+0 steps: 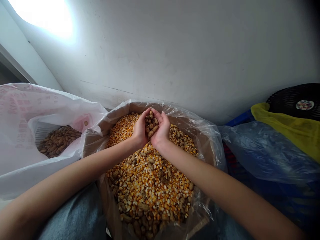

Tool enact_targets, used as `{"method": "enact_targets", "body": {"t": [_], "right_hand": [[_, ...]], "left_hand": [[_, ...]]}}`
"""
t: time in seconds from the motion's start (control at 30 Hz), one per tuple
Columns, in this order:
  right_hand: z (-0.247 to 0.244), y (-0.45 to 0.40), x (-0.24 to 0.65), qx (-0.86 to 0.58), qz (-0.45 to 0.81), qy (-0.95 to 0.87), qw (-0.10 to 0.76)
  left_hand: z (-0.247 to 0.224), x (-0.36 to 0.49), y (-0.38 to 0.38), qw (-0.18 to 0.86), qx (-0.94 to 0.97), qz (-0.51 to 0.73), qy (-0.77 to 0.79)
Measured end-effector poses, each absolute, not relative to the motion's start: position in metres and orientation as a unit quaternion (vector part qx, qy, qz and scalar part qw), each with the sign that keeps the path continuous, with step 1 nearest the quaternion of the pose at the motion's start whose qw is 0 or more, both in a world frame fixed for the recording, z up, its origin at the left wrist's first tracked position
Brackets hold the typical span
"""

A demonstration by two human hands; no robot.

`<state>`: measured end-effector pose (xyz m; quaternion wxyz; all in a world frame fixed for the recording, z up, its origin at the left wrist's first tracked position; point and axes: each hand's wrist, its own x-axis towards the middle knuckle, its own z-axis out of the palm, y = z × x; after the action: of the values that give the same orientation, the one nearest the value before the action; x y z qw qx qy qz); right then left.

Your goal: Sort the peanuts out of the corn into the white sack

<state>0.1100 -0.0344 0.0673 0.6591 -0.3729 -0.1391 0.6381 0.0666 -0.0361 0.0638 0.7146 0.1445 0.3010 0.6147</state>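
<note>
My left hand [140,128] and my right hand [160,128] are cupped together, heel to heel, holding a heap of peanuts in their shells [150,124]. Both hands are just above a mix of yellow corn kernels and shelled-looking-free whole peanuts [147,186]. That mix fills a cardboard box [117,116] lined with clear plastic [207,140]. My forearms reach over the box's near side. To the left, a white plastic sack [20,116] holds more peanuts in shell [58,141].
A white wall [175,50] rises close behind the box, with a bright window glare at the upper left. To the right lie a blue plastic sheet [265,153], a yellow cloth [287,126] and a round black mesh object [295,100]. My grey-blue trousers [75,216] show below.
</note>
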Motion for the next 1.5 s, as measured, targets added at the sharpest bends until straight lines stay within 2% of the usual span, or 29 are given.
{"method": "enact_targets", "body": {"t": [0.27, 0.47, 1.13, 1.5], "right_hand": [[0.074, -0.032, 0.112, -0.370, 0.642, -0.146, 0.656], [0.068, -0.037, 0.101, -0.339, 0.636, -0.175, 0.671], [0.107, -0.017, 0.071, -0.326, 0.672, -0.064, 0.662], [0.117, -0.019, 0.075, -0.308, 0.748, -0.059, 0.585]], "left_hand": [[0.071, 0.062, -0.036, 0.734, 0.134, 0.612, 0.263], [0.060, 0.061, -0.035, 0.702, 0.056, 0.664, 0.251], [0.095, 0.018, -0.019, 0.648, -0.095, 0.736, 0.174], [0.114, -0.002, -0.024, 0.669, -0.157, 0.709, 0.160]]}}
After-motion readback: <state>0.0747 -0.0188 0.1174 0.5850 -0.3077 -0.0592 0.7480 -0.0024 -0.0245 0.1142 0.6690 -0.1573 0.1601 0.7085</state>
